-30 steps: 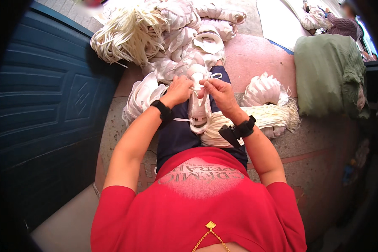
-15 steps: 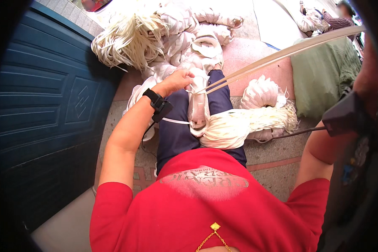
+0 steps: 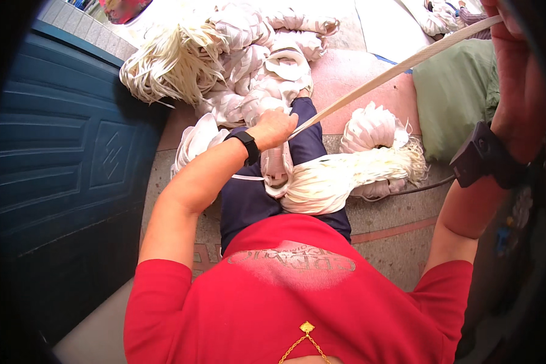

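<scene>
A pinkish-white woven band (image 3: 275, 162) lies lengthwise between my thighs. My left hand (image 3: 275, 126), with a black strap at the wrist, is closed over its far part; the fingertips are partly hidden. From beside that hand a long cream strip (image 3: 385, 77), flat like plaiting straw, runs taut up to the upper right. Its far end is in the closed fingers of my right hand (image 3: 511, 51), raised at the dark edge of the picture. A thick bundle of loose cream strips (image 3: 333, 183) rests across my right thigh.
Beyond my feet lies a large heap of coiled woven bands (image 3: 249, 60), with a tuft of cream strips (image 3: 173, 64) at its left. A blue panelled door (image 3: 54, 133) stands at left. On the right are a coiled band (image 3: 373, 130) and a green sack (image 3: 455, 97).
My left hand has moved nearer and to the right, down onto the woven band. The cream strip, earlier two lines spread apart, now looks nearly single. My right hand has come further into view.
</scene>
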The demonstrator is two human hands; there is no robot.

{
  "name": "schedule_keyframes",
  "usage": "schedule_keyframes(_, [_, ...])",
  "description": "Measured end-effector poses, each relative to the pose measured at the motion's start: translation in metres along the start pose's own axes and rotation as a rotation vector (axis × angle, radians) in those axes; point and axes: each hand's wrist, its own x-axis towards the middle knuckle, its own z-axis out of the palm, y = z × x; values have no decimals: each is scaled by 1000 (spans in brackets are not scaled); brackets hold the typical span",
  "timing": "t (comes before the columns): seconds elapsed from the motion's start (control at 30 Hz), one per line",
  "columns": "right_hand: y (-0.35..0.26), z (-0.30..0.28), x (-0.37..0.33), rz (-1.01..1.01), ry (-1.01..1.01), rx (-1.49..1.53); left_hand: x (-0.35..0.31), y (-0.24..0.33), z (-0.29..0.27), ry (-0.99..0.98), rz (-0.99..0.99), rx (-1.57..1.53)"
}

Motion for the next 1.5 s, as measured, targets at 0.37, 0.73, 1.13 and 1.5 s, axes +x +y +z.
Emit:
schedule_keyframes(0.37, [27,23,-11,109,-60,-18,55,-12,-8,-407,-24,-210])
schedule_keyframes(0.73, [33,52,-5,187,-47,-31,54,1,3,-188,-37,-478])
schedule_keyframes(1.13, [21,76,0,164,-45,-15,30,-32,-9,-168,49,-447])
schedule_keyframes(1.5, [17,86,3,161,-91,-42,28,-24,2,-97,40,-489])
